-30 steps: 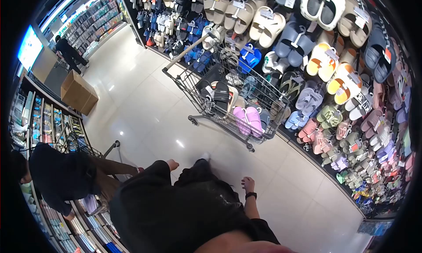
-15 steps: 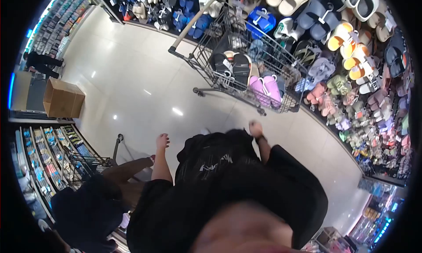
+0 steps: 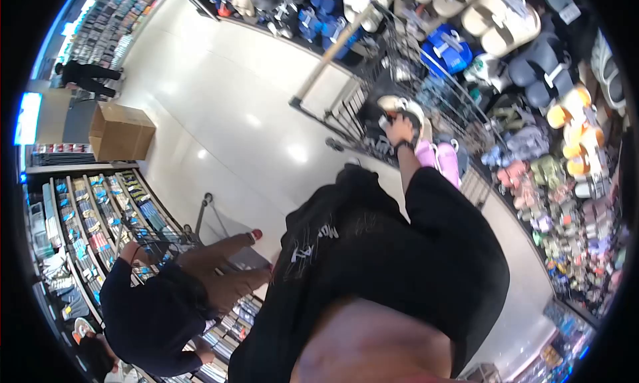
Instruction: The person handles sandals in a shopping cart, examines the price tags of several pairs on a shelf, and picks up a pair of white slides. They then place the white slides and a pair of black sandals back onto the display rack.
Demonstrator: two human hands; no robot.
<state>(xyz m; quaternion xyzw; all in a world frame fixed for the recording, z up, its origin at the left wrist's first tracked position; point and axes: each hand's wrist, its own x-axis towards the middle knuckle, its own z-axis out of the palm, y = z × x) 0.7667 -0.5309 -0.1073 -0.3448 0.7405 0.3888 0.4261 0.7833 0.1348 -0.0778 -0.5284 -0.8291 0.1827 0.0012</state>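
My right hand [image 3: 401, 130] reaches into a wire shopping cart [image 3: 346, 116], its fingers curled on a black slide sandal [image 3: 417, 122] with a pale sole beside it. The fingertips are small and slightly blurred. Just below the wrist, a pair of pink-purple clogs [image 3: 447, 160] lies in the cart. A black band circles that wrist. My left hand is out of view, and my black shirt [image 3: 373, 250] fills the lower middle.
Racks of sandals [image 3: 526, 63] line the right side. A cardboard box [image 3: 122, 132] stands on the pale floor [image 3: 233, 116] at left. A person in dark top and brown trousers [image 3: 226, 276] is close at lower left, beside a shelf of packaged goods [image 3: 100, 216].
My right hand has moved up from beside my body into the cart, onto the black slide sandal. The left hand has left the view. The scene has shifted rightward and down.
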